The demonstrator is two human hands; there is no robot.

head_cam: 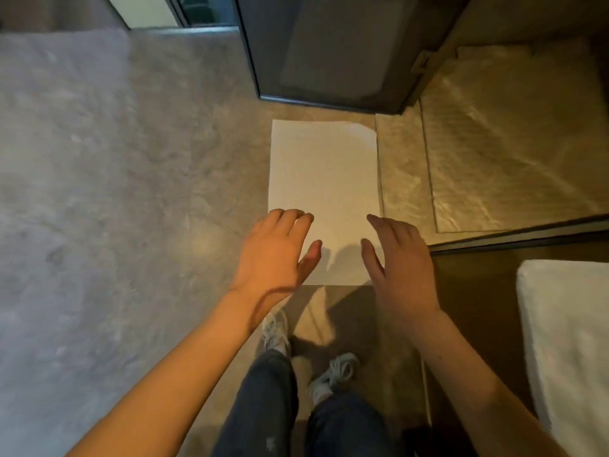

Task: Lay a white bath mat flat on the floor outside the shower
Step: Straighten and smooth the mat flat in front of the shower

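Note:
A white bath mat lies spread flat on the stone floor, its long side running along the raised shower threshold on the right. Its far right corner looks slightly turned up. My left hand hovers over the mat's near left corner with fingers spread and nothing in it. Over the near right corner, my right hand is likewise open, palm down. Whether either palm touches the mat I cannot tell.
The wet shower floor lies right of the threshold behind a dark glass frame. A dark door or panel stands just beyond the mat. A grey wall fills the left. A white towel-like bundle sits at lower right. My feet stand before the mat.

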